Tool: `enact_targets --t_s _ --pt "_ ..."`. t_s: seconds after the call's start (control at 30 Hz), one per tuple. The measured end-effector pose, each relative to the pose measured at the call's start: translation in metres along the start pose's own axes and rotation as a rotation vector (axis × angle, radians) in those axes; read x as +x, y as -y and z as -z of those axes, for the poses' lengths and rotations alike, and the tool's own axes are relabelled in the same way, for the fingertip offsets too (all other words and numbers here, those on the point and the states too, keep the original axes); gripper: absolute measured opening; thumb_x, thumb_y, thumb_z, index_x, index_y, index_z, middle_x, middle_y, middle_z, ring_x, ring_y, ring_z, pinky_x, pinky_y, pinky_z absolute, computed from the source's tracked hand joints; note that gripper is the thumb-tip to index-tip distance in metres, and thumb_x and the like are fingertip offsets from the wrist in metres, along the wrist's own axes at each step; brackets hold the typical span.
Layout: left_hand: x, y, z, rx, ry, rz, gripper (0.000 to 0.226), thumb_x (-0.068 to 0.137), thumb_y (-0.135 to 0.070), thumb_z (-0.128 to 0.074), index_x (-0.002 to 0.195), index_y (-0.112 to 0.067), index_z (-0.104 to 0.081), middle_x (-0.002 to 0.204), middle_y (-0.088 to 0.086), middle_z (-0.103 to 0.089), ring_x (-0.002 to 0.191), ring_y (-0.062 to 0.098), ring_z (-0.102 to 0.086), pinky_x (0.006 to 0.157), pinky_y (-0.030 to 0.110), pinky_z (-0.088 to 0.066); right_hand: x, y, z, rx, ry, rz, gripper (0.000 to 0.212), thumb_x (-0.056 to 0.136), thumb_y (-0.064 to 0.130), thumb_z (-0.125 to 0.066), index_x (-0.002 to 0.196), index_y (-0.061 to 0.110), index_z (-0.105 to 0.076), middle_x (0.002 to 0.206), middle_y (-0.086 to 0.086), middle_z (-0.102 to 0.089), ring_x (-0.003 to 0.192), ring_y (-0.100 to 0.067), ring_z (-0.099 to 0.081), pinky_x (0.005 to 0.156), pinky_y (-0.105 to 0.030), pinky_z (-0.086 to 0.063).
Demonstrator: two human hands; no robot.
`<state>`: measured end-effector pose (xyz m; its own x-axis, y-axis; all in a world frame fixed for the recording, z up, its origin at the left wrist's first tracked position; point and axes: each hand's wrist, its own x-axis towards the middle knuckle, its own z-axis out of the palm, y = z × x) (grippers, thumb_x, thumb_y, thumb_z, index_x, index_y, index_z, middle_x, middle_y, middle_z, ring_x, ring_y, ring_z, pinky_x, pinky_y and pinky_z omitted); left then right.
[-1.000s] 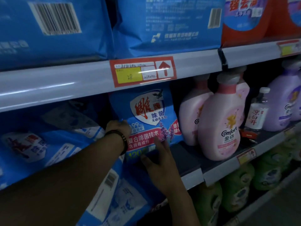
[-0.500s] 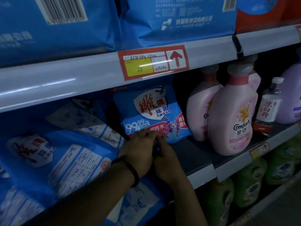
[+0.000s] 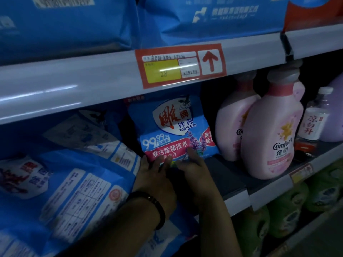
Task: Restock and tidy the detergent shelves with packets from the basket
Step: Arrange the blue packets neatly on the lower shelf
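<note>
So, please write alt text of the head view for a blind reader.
The left hand and right hand touch the lower edge of an upright blue detergent packet on a shelf; pink bottles stand right of it.

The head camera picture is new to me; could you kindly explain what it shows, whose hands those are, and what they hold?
There is no machine here: a person wears one wide-angle camera on the head, looking forward and down, so the two arms entering from below are their own. The scene is a dim shop shelf. The left hand, above the dark wristband, and the right hand both touch the lower edge of a small blue detergent packet that stands upright, front facing out. The light is too poor to tell whether they pinch it or only press it. Left of it lie larger blue detergent bags, tilted. Right of it stand pink Comfort bottles and a small clear bottle with a white cap. A red price tag sits on the rail above.
</note>
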<state>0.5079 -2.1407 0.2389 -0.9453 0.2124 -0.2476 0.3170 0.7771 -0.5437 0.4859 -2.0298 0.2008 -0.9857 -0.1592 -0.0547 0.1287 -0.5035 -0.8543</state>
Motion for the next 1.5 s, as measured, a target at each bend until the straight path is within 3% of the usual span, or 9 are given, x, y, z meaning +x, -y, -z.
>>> enact_targets --t_s 0.13,0.3,0.47,0.6,0.73,0.9,1.13,1.23,1.5 --pt "0.001 -0.001 0.002 -0.056 -0.035 0.019 0.08 0.103 -0.052 -0.04 0.166 -0.029 0.004 0.175 0.006 0.002 0.16 0.036 0.009 0.122 0.07 0.001 0.001 -0.005 -0.01 -0.136 -0.049 0.085 0.038 0.103 0.004 -0.062 0.135 0.024 -0.06 0.12 -0.011 -0.076 0.112 -0.028 -0.074 0.09 -0.039 -0.062" --pt "-0.016 -0.002 0.012 -0.35 -0.278 0.036 0.054 0.101 -0.041 -0.048 0.153 -0.026 -0.042 0.154 0.002 -0.051 0.145 0.024 -0.041 0.124 0.049 -0.025 -0.021 0.005 -0.017 -0.337 -0.165 0.125 0.02 0.105 0.01 -0.057 0.112 0.025 -0.068 0.106 0.003 -0.073 0.099 -0.01 -0.069 0.082 -0.022 -0.054" --pt "-0.072 -0.004 0.02 -0.267 -0.22 0.067 0.079 0.094 -0.055 -0.047 0.163 -0.023 -0.026 0.165 0.009 -0.033 0.155 0.031 -0.021 0.128 0.054 -0.008 -0.062 0.018 -0.048 -0.499 -0.195 0.161 0.066 0.081 0.049 -0.059 0.141 0.024 -0.063 0.141 -0.001 -0.065 0.127 -0.022 -0.062 0.113 -0.048 -0.049" --pt "-0.139 0.01 0.003 -0.499 -0.36 0.077 0.083 0.078 -0.058 -0.024 0.152 -0.029 -0.048 0.154 0.0 -0.047 0.149 0.029 -0.033 0.122 0.048 -0.025 -0.097 0.017 -0.072 -0.687 -0.063 0.23 0.038 0.101 0.041 -0.066 0.137 0.027 -0.063 0.131 0.009 -0.065 0.123 -0.014 -0.06 0.106 -0.035 -0.05" --pt "-0.203 0.011 -0.028 -1.007 -0.785 0.421 0.035 0.072 -0.044 -0.055 0.104 -0.04 -0.068 0.118 -0.016 -0.052 0.113 0.017 -0.044 0.085 0.039 -0.036 -0.127 0.007 -0.09 -0.859 -0.013 0.313 0.044 0.1 0.046 -0.067 0.14 0.029 -0.059 0.134 0.01 -0.058 0.123 -0.007 -0.055 0.105 -0.03 -0.047" --pt "-0.229 0.033 -0.04 -1.608 -0.705 0.916 0.058 0.074 -0.032 -0.077 0.123 -0.022 -0.047 0.124 0.007 -0.051 0.112 0.028 -0.051 0.091 0.039 -0.043 -0.154 -0.016 -0.1 -0.969 0.068 0.301 0.079 0.072 0.067 -0.071 0.144 0.045 -0.048 0.141 0.006 -0.049 0.13 -0.012 -0.055 0.102 -0.034 -0.054" --pt "-0.227 0.056 -0.014 -2.044 -0.421 0.742 0.023 0.1 -0.02 -0.067 0.122 -0.018 -0.06 0.114 0.002 -0.068 0.087 0.012 -0.061 0.063 0.024 -0.046 -0.159 -0.038 -0.109 -1.118 0.084 0.326 0.11 0.075 0.065 -0.071 0.166 0.038 -0.015 0.164 -0.002 -0.024 0.155 -0.029 -0.028 0.12 -0.048 -0.041" --pt "-0.219 0.052 -0.001 -2.096 -0.421 0.651 0.019 0.105 -0.032 -0.06 0.122 -0.03 -0.054 0.121 0.0 -0.067 0.099 0.017 -0.066 0.08 0.036 -0.059 -0.153 -0.05 -0.107 -1.149 0.032 0.302 0.115 0.079 0.062 -0.078 0.166 0.041 -0.005 0.168 -0.007 -0.02 0.157 -0.036 -0.025 0.118 -0.053 -0.042" --pt "-0.193 0.021 0.044 -2.144 -0.298 0.33 0.034 0.093 0.0 -0.071 0.123 -0.014 -0.061 0.116 0.016 -0.075 0.108 0.031 -0.074 0.083 0.039 -0.066 -0.144 -0.027 -0.063 -0.911 -0.237 0.492 0.083 0.08 0.015 -0.082 0.153 0.028 -0.045 0.14 -0.002 -0.064 0.128 -0.027 -0.063 0.1 -0.038 -0.053"
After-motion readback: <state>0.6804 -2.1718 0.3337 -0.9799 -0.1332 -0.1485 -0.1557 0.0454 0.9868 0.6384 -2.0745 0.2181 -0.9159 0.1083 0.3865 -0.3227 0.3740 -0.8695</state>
